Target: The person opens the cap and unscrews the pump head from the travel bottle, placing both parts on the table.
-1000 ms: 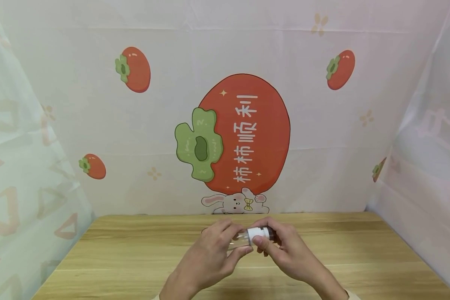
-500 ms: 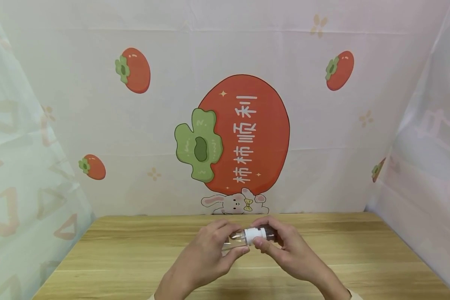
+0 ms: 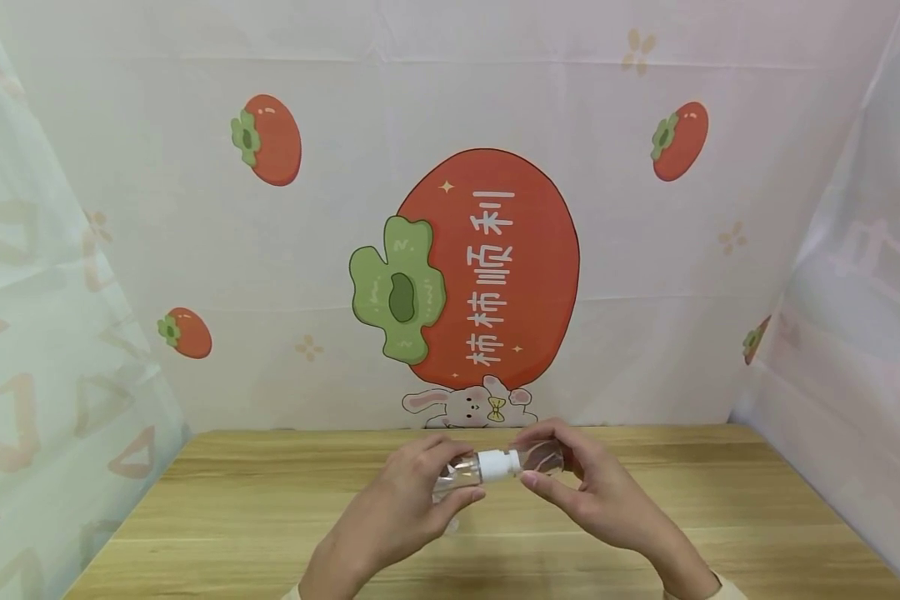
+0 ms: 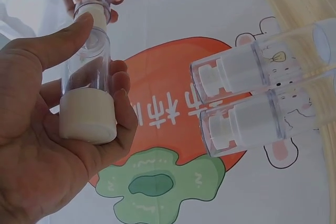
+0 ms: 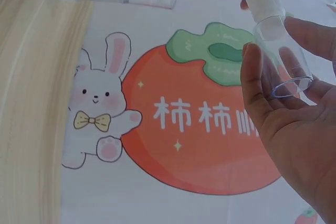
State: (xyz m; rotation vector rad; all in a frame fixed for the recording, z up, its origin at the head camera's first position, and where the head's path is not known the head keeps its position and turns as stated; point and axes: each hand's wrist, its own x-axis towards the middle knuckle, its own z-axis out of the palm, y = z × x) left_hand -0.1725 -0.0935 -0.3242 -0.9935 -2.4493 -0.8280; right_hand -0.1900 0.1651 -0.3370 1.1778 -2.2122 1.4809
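A clear pump bottle with a white collar (image 3: 498, 465) lies nearly sideways between the two hands. My left hand (image 3: 397, 504) holds its clear body, thumb in front and fingers behind; in the left wrist view its white base (image 4: 88, 116) rests in the palm. My right hand (image 3: 607, 496) grips the clear cap (image 3: 542, 457) at the bottle's right end, thumb below and fingers round the far side. The right wrist view shows the clear cap (image 5: 286, 66) in line with the white collar (image 5: 264, 3), its round rim facing the palm.
Two more clear bottles with white pump heads, an upper bottle (image 4: 239, 72) and a lower bottle (image 4: 251, 124), stand side by side at the wooden table (image 3: 645, 533). A white cloth backdrop (image 3: 630, 250) with printed persimmons and a rabbit hangs behind.
The right hand and the clear cap have shifted right, the left hand and bottle slightly left. More of the white collar and pump shows between the hands.
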